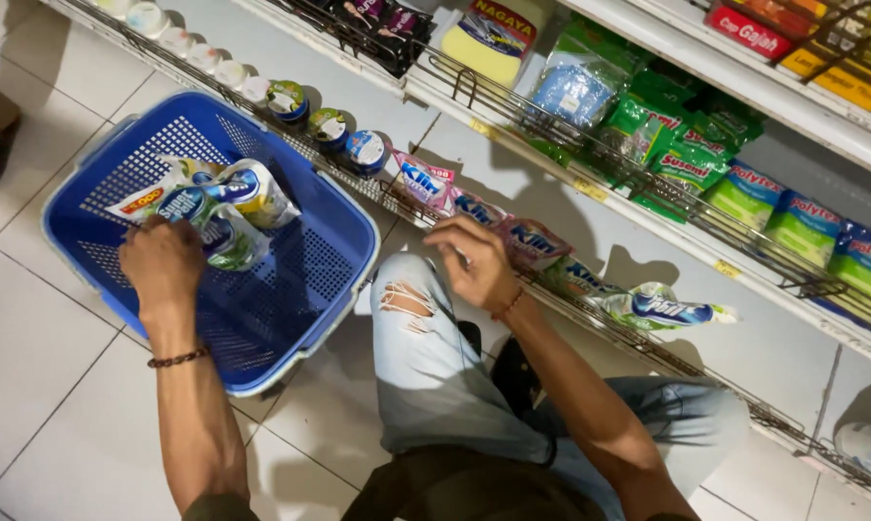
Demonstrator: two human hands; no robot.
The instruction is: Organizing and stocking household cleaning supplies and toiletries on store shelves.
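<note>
Closest of all, a knee in pale torn jeans (411, 318) is seen, bent over the white tiled floor (40, 367). Just left of it, the left hand (163, 262) is held inside a blue plastic basket (291, 289) that is set on the floor. A dark bead bracelet (177, 359) is worn on that wrist. The left fingers are curled down over a soft pouch (225, 236). The pouch is touched by them, but it cannot be told if it is gripped tight. More pouches (247, 188) are piled just past those fingers, inside the basket.

To the right of the knee, the right hand (474, 262) is stretched out to the bottom shelf (590, 241). Its fingers (455, 234) are bent and laid on a pink packet (537, 241) in a row of packets. It cannot be told if the packet is held or only touched. Another pink packet (423, 180) is stood to the left of those fingers. A white and blue pouch (662, 309) is laid flat on the shelf edge, to the right of them.

Farther off, beyond the fingers, small round tubs (327, 125) are lined up along a wire rail. Green bags (691, 164) are kept on the shelf above.
</note>
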